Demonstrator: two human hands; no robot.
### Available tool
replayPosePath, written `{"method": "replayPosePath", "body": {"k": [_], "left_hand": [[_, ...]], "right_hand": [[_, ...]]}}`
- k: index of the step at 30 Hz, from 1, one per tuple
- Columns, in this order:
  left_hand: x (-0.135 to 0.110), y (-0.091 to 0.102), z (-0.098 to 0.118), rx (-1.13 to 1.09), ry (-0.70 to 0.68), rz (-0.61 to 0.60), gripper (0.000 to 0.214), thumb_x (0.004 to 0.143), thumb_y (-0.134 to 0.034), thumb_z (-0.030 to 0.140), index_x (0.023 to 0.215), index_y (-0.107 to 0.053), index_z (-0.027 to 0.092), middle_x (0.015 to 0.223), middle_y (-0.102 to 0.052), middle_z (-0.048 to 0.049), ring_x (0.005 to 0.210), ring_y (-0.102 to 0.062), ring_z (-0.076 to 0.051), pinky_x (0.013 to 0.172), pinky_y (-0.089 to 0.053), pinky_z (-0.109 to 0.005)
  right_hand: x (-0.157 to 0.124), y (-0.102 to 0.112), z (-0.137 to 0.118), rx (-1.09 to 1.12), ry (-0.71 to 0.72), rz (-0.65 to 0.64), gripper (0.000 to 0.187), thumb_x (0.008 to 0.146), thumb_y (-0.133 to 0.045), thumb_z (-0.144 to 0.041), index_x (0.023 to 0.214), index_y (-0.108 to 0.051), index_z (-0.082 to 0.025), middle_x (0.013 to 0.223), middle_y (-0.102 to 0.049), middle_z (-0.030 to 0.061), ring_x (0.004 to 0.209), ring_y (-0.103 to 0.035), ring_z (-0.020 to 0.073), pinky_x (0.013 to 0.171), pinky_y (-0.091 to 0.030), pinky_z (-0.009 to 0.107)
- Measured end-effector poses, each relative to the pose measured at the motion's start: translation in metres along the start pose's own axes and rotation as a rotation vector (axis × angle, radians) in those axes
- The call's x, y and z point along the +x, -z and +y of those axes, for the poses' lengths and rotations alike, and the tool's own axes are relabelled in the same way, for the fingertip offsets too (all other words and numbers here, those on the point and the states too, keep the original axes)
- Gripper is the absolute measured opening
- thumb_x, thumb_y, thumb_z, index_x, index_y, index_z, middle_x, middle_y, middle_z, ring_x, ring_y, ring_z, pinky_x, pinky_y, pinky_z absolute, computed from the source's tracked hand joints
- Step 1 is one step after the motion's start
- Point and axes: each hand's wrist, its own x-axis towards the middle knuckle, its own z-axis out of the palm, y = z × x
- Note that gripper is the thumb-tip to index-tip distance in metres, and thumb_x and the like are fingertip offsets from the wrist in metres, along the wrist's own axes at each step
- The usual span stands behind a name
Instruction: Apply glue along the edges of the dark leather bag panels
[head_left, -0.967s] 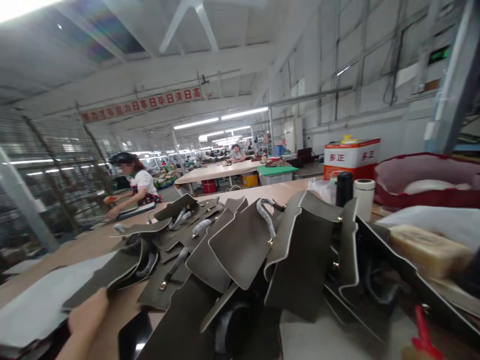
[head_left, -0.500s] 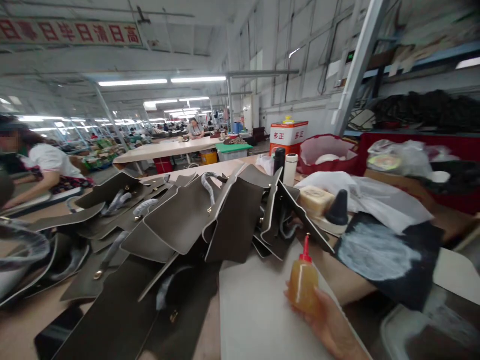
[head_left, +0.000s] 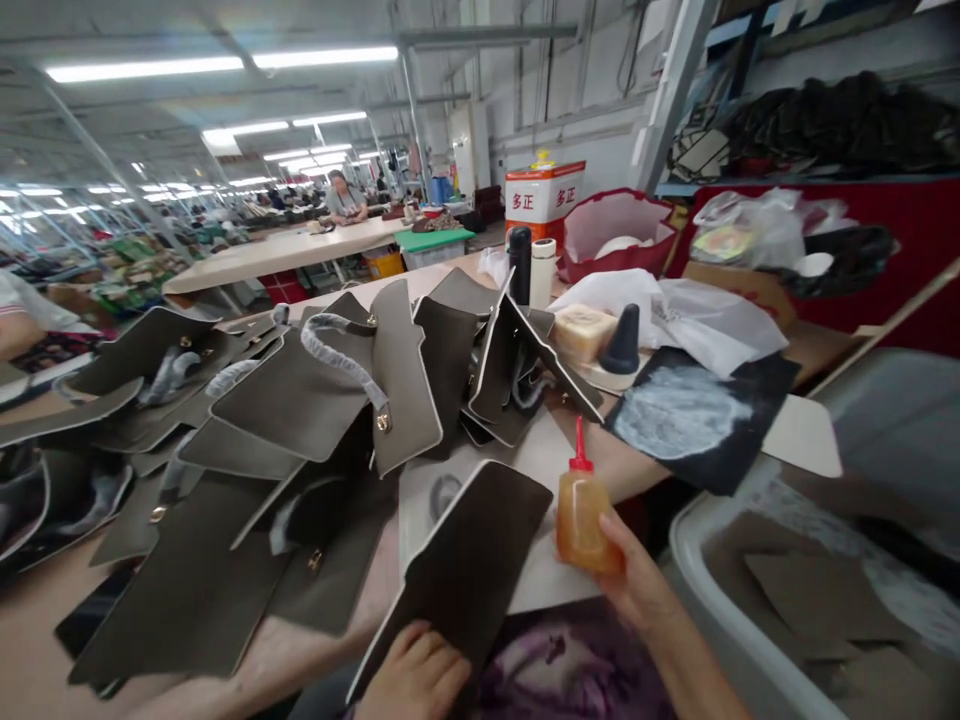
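My right hand [head_left: 628, 572] is wrapped round a squeeze bottle [head_left: 583, 520] of amber liquid, held upright with its red nozzle pointing up. With curled fingers my left hand [head_left: 420, 668] grips the lower end of a dark olive bag panel [head_left: 480, 545] with pale edges. The panel leans over a pale board [head_left: 536, 575] at the front of the table, and a wrapped handle loop shows partly behind it. Just beyond lies a heap of similar bag panels [head_left: 300, 390]; one upright panel [head_left: 405, 380] carries a plastic-wrapped handle [head_left: 341, 350] with gold-coloured fittings.
At the right stands a grey bin [head_left: 690, 540] holding panel pieces. A black sheet with a white smear [head_left: 679, 410], a black cone-shaped object [head_left: 622, 340], a yellowish block [head_left: 581, 330] and two flasks [head_left: 519, 265] are on the table. Farther back is a co-worker [head_left: 345, 200].
My left hand has come into view gripping a bag panel over the pale board. The bottle stays in my right hand. The view has tilted down and turned right.
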Motion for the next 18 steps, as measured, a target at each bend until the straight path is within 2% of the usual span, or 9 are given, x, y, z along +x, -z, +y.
{"method": "replayPosePath", "body": {"k": [2,4,6,8,10,12,18], "left_hand": [[0.031,0.013,-0.005,-0.03,0.178,-0.133,0.052,0.078,-0.047,0.055,0.116,-0.049,0.021,0.104,-0.061,-0.0058,0.089,-0.055,-0.017,0.082,-0.043,-0.03],[0.068,0.022,-0.01,0.036,0.408,-0.191,0.059,0.076,-0.052,0.052,0.126,-0.042,0.022,0.124,-0.048,-0.0115,0.105,-0.048,-0.025,0.086,-0.041,-0.038],[0.101,0.02,-0.011,0.093,0.54,-0.219,0.063,0.07,-0.055,0.057,0.121,-0.047,0.021,0.131,-0.041,-0.0147,0.112,-0.042,-0.032,0.09,-0.036,-0.048],[0.123,0.011,-0.008,0.117,0.56,-0.248,0.065,0.066,-0.059,0.059,0.115,-0.053,0.017,0.131,-0.04,-0.0173,0.115,-0.038,-0.035,0.092,-0.032,-0.053],[0.131,-0.001,-0.005,0.119,0.531,-0.263,0.053,0.071,-0.06,0.049,0.111,-0.055,0.016,0.129,-0.043,-0.0162,0.116,-0.037,-0.034,0.093,-0.031,-0.053],[0.128,-0.008,-0.006,0.096,0.506,-0.264,0.038,0.077,-0.056,0.037,0.11,-0.055,0.019,0.127,-0.046,-0.012,0.116,-0.038,-0.031,0.093,-0.033,-0.051],[0.107,0.0,-0.025,-0.069,0.48,-0.296,0.037,0.08,-0.052,0.034,0.114,-0.052,0.022,0.127,-0.043,-0.0087,0.114,-0.037,-0.027,0.092,-0.04,-0.042]], "right_hand": [[-0.002,0.0,0.0,-0.01,0.011,0.014,0.058,0.073,-0.061,-0.034,0.126,-0.04,-0.025,0.102,-0.065,0.0058,0.086,-0.061,0.0248,0.078,-0.047,0.043],[-0.002,-0.003,0.0,-0.014,0.026,0.025,0.057,0.072,-0.061,-0.034,0.125,-0.042,-0.025,0.101,-0.065,0.0055,0.087,-0.061,0.0246,0.081,-0.045,0.043],[0.0,-0.008,-0.001,-0.024,0.035,0.037,0.057,0.071,-0.062,-0.035,0.124,-0.043,-0.025,0.098,-0.066,0.0051,0.085,-0.061,0.0251,0.081,-0.045,0.044],[0.001,-0.012,-0.003,-0.029,0.046,0.047,0.057,0.071,-0.061,-0.036,0.123,-0.043,-0.025,0.097,-0.066,0.0046,0.084,-0.061,0.0253,0.08,-0.045,0.044],[0.001,-0.013,-0.007,-0.031,0.058,0.049,0.056,0.072,-0.061,-0.035,0.123,-0.042,-0.025,0.096,-0.066,0.0044,0.084,-0.061,0.0248,0.08,-0.045,0.044],[-0.002,-0.01,-0.011,-0.05,0.058,0.042,0.055,0.073,-0.06,-0.035,0.124,-0.041,-0.026,0.099,-0.065,0.0045,0.085,-0.061,0.0243,0.08,-0.045,0.043],[-0.023,-0.002,-0.015,-0.17,-0.016,0.077,0.057,0.068,-0.062,-0.037,0.121,-0.042,-0.029,0.104,-0.062,0.005,0.088,-0.059,0.0245,0.077,-0.045,0.04]]}}
